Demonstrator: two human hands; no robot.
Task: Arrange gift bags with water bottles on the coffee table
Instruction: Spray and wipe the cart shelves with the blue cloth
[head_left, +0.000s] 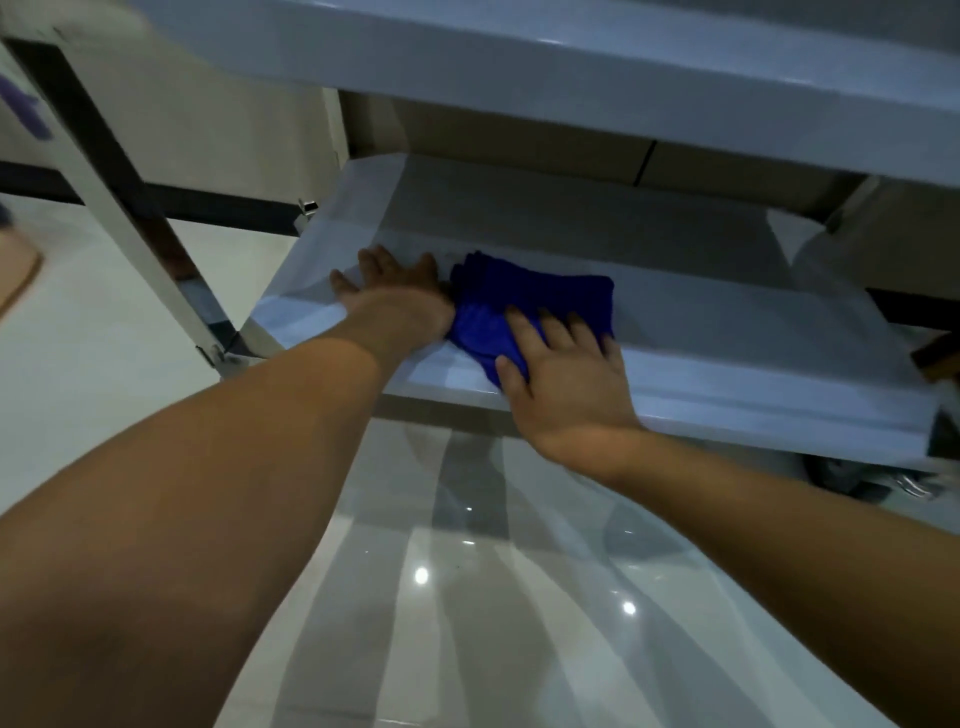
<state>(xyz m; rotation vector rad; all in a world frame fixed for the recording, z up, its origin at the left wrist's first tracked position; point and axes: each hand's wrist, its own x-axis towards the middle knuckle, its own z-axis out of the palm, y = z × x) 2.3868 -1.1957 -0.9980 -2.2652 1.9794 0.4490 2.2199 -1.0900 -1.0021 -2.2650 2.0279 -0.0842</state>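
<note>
Two hands, left hand (400, 291) beside blue cloth (524, 299), right hand (566, 374) atop

home, glossy tiled floor (467, 597); coffee table (675, 395)

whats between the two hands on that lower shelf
In the head view, a folded blue cloth lies between the left hand and right hand, on the lower shelf.

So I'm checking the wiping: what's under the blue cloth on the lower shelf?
The blue cloth lies on the white lower shelf, with the right hand pressing on it and the left hand beside it. Anything beneath the cloth is covered.
</note>
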